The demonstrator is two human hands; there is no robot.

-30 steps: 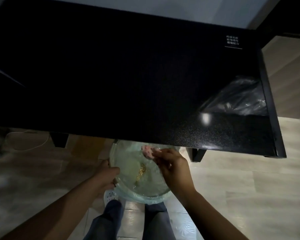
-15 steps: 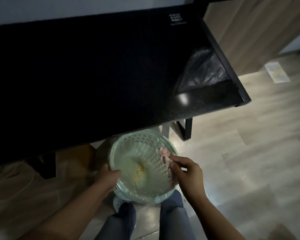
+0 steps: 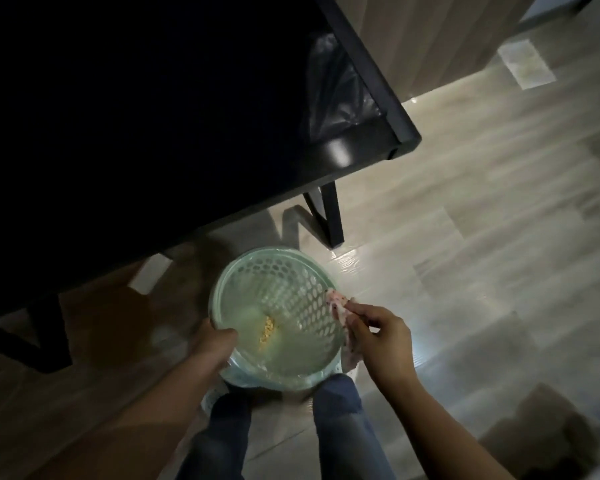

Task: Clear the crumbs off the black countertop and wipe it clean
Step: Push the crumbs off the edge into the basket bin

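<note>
The black countertop [image 3: 146,116] fills the upper left and looks bare and dark. Below its front edge, a pale green perforated bin [image 3: 246,271] lined with a clear bag is held off the floor. Yellow crumbs [image 3: 268,332] lie at its bottom. My left hand [image 3: 212,344] grips the bin's near left rim. My right hand [image 3: 378,337] pinches a pink patterned cloth [image 3: 338,304] beside the bin's right rim.
A black table leg [image 3: 329,216] stands just behind the bin, another [image 3: 45,337] at the left. A dark plastic bag is reflected near the countertop's right corner [image 3: 336,88]. Pale wooden floor [image 3: 482,220] spreads to the right. My legs [image 3: 340,434] are under the bin.
The view has swung left and down, so the countertop slid to the upper left. The bin came out from under the table edge. My right hand with the cloth moved from over the bin to its right rim.
</note>
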